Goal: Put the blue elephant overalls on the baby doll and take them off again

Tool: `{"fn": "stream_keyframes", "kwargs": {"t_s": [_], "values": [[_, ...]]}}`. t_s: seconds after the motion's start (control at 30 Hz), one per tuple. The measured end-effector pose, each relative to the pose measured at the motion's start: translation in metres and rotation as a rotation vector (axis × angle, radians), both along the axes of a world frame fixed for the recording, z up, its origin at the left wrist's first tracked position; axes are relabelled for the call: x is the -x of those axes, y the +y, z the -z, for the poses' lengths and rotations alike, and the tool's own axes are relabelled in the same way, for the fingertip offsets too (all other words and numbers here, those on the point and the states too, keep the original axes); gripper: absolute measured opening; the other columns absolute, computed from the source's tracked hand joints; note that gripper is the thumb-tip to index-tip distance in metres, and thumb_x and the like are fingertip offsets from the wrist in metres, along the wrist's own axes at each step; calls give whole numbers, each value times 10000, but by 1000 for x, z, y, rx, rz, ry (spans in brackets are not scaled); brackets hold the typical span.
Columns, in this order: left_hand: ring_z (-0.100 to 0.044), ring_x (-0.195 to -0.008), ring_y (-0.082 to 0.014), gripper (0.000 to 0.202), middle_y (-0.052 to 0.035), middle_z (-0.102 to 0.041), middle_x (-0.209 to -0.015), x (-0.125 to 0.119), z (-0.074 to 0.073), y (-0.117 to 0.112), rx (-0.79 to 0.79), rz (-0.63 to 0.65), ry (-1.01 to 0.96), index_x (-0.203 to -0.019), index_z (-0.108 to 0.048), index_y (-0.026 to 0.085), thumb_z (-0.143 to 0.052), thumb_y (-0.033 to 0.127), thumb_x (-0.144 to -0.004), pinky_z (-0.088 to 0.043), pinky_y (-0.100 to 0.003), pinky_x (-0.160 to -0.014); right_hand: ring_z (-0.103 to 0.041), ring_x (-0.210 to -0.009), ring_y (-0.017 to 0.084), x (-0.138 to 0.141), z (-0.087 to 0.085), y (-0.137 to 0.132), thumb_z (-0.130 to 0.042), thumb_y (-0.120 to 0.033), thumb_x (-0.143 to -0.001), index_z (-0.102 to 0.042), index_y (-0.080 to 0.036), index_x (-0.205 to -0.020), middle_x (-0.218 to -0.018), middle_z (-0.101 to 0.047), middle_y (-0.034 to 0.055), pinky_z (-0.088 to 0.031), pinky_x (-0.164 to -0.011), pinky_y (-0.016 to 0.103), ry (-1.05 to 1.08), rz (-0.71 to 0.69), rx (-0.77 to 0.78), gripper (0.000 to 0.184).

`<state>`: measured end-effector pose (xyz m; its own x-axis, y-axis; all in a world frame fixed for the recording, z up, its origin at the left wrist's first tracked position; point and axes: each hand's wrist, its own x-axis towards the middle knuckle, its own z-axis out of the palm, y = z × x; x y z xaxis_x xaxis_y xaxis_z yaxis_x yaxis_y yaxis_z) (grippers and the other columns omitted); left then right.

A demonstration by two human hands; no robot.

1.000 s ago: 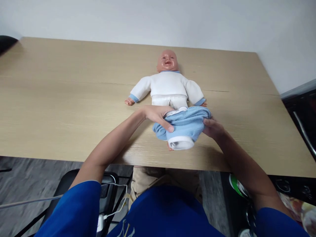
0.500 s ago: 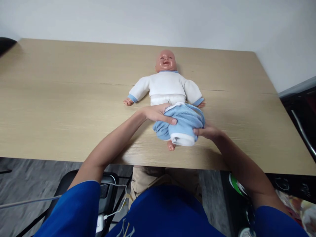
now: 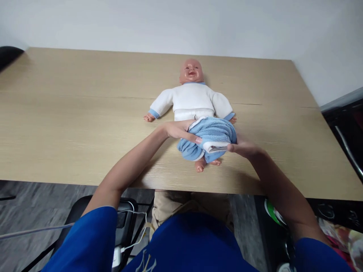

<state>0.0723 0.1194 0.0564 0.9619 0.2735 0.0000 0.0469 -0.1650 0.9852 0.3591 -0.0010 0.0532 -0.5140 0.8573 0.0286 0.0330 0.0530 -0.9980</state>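
A baby doll [image 3: 193, 96] in a white top lies on its back on the wooden table [image 3: 70, 113], head toward the wall. Light blue trousers [image 3: 211, 136] with a white cuff are bunched over its legs, and both bare feet [image 3: 205, 164] stick out below them. My left hand [image 3: 180, 130] grips the left side of the trousers near the doll's waist. On the right side, my right hand [image 3: 242, 147] pinches the trousers by the white cuff.
A white wall stands behind the table. A dark chair [image 3: 8, 54] edge shows at the far left. To the right is a dark unit [image 3: 346, 128]. Below the table's front edge are a chair, white cables [image 3: 34, 230] and a green object [image 3: 272, 211].
Both hands have pulled the blue trousers up the doll's legs toward its waist. The feet, earlier mostly covered by the cuff, now both show.
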Motion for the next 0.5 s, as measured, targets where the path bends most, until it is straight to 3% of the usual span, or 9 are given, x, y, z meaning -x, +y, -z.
{"fn": "stream_keyframes", "kwargs": {"t_s": [0.07,0.17,0.27,0.37,0.5], "values": [[-848,-1101,-342,677,-84,-878,-1020,-1,1,0,0,-7,0,-1200,-885,202,-1042,739,-818,-728,-457,-1079,-897,-1328,404,-4,-2,-1,-1107,-661,-861,-913,-261,-1334,-1322,-956,103,-730,-1250,569,-63,40,-37,649],[-842,-1063,-318,687,-102,-899,-1096,-6,-1,-6,71,-55,-4,-1156,-876,195,-1004,783,-825,-715,-440,-1028,-857,-1427,396,0,1,-8,-1045,-625,-931,-881,-274,-1358,-1415,-934,97,-661,-1350,604,-48,315,-42,576],[-849,-1180,-349,749,-113,-908,-1156,-15,-7,-15,103,-69,-30,-1190,-876,202,-1030,779,-738,-698,-470,-1085,-833,-1470,391,13,4,-23,-967,-589,-972,-857,-265,-1345,-1463,-919,97,-616,-1397,624,-31,508,-50,506],[-846,-1194,-337,624,-103,-903,-1183,-23,-14,-23,-33,-90,-13,-1174,-852,205,-1051,608,-742,-682,-479,-1120,-803,-1522,393,33,4,-52,-909,-484,-1009,-817,-266,-1419,-1513,-898,110,-606,-1406,623,-70,625,-33,473],[-818,-1059,-294,483,-79,-873,-1141,-27,-17,-29,-206,-131,64,-1205,-781,198,-877,468,-816,-667,-431,-1001,-725,-1639,425,63,12,-98,-873,-474,-1043,-718,-285,-1623,-1638,-821,151,-577,-1437,646,-118,694,51,629]]}}
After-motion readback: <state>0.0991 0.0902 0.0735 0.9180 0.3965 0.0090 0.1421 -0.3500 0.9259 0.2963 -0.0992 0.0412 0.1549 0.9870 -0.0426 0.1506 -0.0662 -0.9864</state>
